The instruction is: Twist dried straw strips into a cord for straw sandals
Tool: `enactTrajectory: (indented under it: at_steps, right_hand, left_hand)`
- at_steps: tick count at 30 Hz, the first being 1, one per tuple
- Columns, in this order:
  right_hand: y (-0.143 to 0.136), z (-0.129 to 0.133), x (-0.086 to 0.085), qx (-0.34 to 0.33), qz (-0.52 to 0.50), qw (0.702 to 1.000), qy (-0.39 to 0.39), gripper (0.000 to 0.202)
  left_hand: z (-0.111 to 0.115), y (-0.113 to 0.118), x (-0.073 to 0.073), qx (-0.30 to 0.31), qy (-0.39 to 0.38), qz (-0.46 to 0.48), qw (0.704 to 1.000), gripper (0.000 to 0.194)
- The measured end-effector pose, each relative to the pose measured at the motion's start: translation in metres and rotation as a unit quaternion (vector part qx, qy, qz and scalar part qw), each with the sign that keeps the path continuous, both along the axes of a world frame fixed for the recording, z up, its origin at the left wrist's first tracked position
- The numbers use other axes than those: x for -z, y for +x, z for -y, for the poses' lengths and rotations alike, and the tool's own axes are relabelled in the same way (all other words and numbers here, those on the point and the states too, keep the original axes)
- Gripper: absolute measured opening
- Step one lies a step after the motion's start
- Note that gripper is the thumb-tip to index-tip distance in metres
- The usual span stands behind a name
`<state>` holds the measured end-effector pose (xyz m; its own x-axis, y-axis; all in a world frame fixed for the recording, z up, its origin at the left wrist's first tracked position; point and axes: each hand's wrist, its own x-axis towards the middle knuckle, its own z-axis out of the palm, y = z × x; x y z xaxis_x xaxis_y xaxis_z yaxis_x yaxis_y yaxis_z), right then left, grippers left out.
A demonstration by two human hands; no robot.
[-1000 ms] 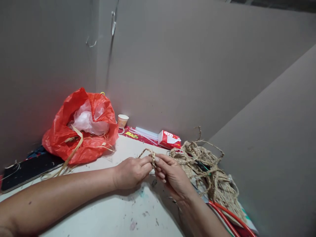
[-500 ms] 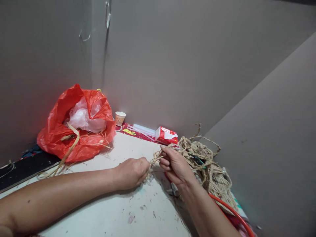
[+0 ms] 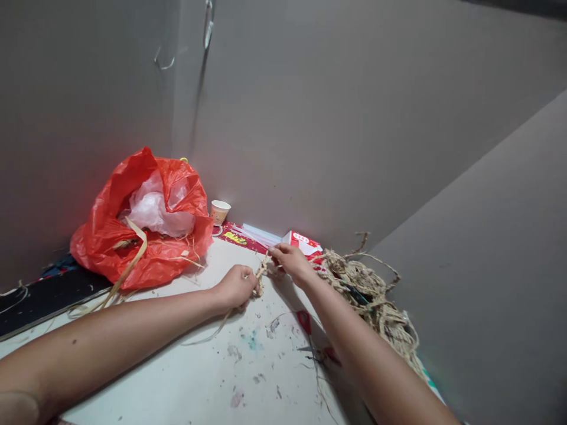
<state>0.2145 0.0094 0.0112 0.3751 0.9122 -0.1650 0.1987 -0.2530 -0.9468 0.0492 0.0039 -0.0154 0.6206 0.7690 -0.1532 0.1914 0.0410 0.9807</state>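
On my view the braided cord (image 3: 261, 273) is strung between the two hands, above the middle of the desk (image 3: 177, 378), towards its far edge. Its lower part meets the fingers of my left hand (image 3: 239, 286), which are curled in and closed on it. Its upper end runs up to my right hand (image 3: 287, 260), where thumb and fingertips are pinching it.

I count one cord in hand, one red plastic bag (image 3: 101, 230) at the far left corner with one crumpled translucent bag (image 3: 155, 213) inside, one paper cup (image 3: 220, 213) just beside it, and one red and white tissue pack (image 3: 305, 242) at the far edge. Several pale strips (image 3: 259, 236) lie between cup and pack. One heap of rope (image 3: 392, 333) sits along the right edge, its coils too tangled for me to number. Two red handle loops show near my right forearm, with a blade by them; I read them as scissors (image 3: 304, 321), partly in shadow.

The cord looks straw-coloured, short and knobbly, with a rough, uneven twist. A thin strand (image 3: 206, 340) trails from under my left hand towards the left over the stained white surface.
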Motion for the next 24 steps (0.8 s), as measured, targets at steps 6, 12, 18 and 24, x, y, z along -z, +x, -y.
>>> enactTrajectory:
  at_steps: [6,12,18,24]
  right_hand:
    - [-0.002,-0.060,0.031,0.027,0.146,0.987,-0.055,0.031]
    - [0.010,-0.072,0.043,0.029,0.238,0.967,-0.081,0.031]
    - [0.008,-0.067,0.039,0.020,0.301,0.949,-0.095,0.030]
    - [0.005,-0.032,0.019,-0.002,0.313,0.949,-0.039,0.027]
  left_hand:
    - [-0.029,0.027,-0.005,-0.069,-0.129,-0.056,0.988,0.024]
    - [-0.033,0.035,-0.010,-0.090,-0.189,-0.065,0.976,0.032]
    - [-0.026,0.029,-0.013,-0.086,-0.223,-0.058,0.969,0.026]
    - [-0.027,0.016,-0.013,-0.044,-0.267,-0.019,0.963,0.027]
